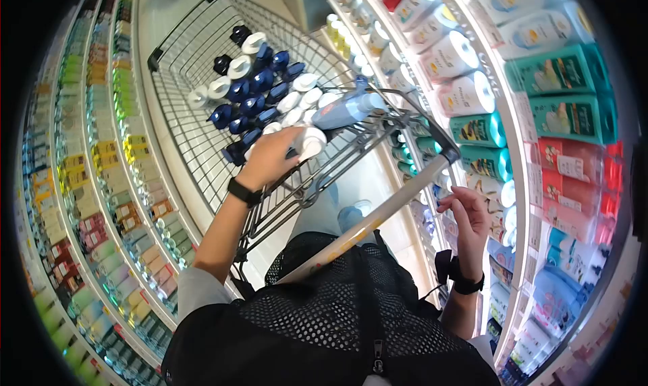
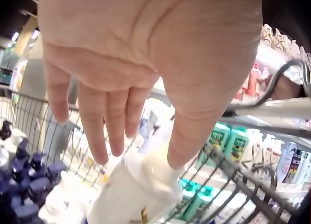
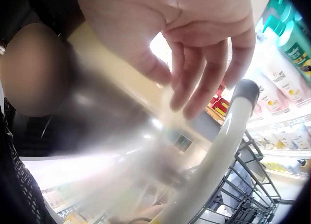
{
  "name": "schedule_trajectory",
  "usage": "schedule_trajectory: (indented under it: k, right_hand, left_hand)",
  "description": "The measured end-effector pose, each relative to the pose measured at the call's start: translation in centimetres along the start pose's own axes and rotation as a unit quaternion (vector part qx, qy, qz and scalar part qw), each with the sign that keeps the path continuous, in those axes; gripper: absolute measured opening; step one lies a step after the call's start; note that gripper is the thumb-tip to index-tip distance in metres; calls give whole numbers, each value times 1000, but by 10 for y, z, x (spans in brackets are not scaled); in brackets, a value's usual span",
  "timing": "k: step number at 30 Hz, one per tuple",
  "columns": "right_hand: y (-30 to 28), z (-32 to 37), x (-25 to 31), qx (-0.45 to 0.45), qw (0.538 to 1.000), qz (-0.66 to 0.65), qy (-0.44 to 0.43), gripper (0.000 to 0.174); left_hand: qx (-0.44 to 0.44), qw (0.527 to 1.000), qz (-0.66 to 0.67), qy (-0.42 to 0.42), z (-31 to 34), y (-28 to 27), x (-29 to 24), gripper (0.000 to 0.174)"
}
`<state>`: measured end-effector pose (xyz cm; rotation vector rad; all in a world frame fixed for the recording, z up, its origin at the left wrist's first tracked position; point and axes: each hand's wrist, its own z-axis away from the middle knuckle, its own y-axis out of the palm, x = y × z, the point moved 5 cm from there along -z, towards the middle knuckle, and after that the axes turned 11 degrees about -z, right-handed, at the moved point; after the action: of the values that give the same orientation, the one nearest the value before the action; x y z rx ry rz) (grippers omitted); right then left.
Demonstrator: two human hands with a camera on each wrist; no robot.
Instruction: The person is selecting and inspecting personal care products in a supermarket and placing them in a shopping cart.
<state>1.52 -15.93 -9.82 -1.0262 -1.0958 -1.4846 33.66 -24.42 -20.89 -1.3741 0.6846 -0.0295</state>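
Note:
Over the near end of the cart basket, my left hand [image 1: 273, 156] holds a white bottle [image 2: 136, 190] at its narrower end, between thumb and fingers. In the left wrist view the bottle leans, with its wider body downward. A light blue bottle [image 1: 347, 111] lies just beyond it. Several dark blue pump bottles [image 1: 260, 82] and white bottles [image 1: 305, 82] stand packed in the basket. My right hand [image 1: 467, 214] hangs in the air right of the cart handle [image 1: 378, 217], fingers loosely bent and holding nothing.
The wire shopping cart [image 1: 179, 116] stands in front of me. On the right, a lit shelf holds green bottles [image 1: 557, 72] and pink bottles [image 1: 570, 176]. Shelves of small colourful packs [image 1: 104, 163] line the left. A black mesh bag [image 1: 304, 305] hangs at my front.

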Motion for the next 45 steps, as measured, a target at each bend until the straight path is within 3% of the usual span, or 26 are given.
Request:
schedule_trajectory:
  k: [5,8,10,12,13,14,17,19,21,23,26,28,29,32,37,38,41,45]
  right_hand:
    - [-45,41,-5,-70,997,-22,-13,20]
    - [-81,79,-9,-127,992,-17,-15,20]
    - [-118,106,-18,-180,983,-28,-34,20]
    - [-157,136,-35,-244,968,-32,-47,22]
    - [-173,150,-45,-259,964,-33,-55,22]
    - [-190,165,-61,-293,955,-39,-37,22]
    - [-229,195,-100,-353,934,-61,-7,24]
    - [-255,205,-120,-395,917,-49,24,29]
    - [-292,205,-144,-416,907,-26,-54,41]
    - [-316,191,-139,-456,888,24,-52,56]
    - [-349,161,-142,-492,852,132,-122,59]
    - [-353,136,-133,-414,885,159,-141,55]
    - [-355,130,-136,-405,902,91,-120,48]
    - [-358,118,-128,-378,910,94,-143,48]
    - [-350,126,-123,-401,889,180,-130,51]
    - [-345,131,-125,-394,896,136,-155,59]
    - [-325,157,-140,-400,889,112,-194,62]
    - [-268,194,-77,-333,870,213,-297,67]
  left_hand:
    - [-33,999,-26,-5,1,-100,-63,23]
    - [-110,986,-108,59,1,-154,-146,22]
    - [-97,980,-130,118,8,-164,-205,18]
    - [-31,963,-54,264,13,-159,-269,10]
    - [70,946,-35,315,17,-147,-296,12]
    - [85,922,2,377,22,-132,-325,14]
    - [153,883,18,443,30,-77,-386,12]
    - [209,855,-51,471,32,-32,-407,13]
    - [194,856,-80,472,33,0,-419,14]
    - [175,859,-108,470,36,27,-426,16]
    - [160,870,-109,453,43,51,-422,16]
    - [181,892,-105,400,43,58,-413,15]
    - [177,892,-110,401,46,61,-410,15]
    - [170,918,-60,354,49,62,-398,13]
    - [199,931,-43,304,52,67,-392,12]
    - [199,931,-38,304,51,67,-392,11]
    - [218,927,-35,303,50,71,-393,11]
    - [223,916,-30,333,44,77,-400,16]
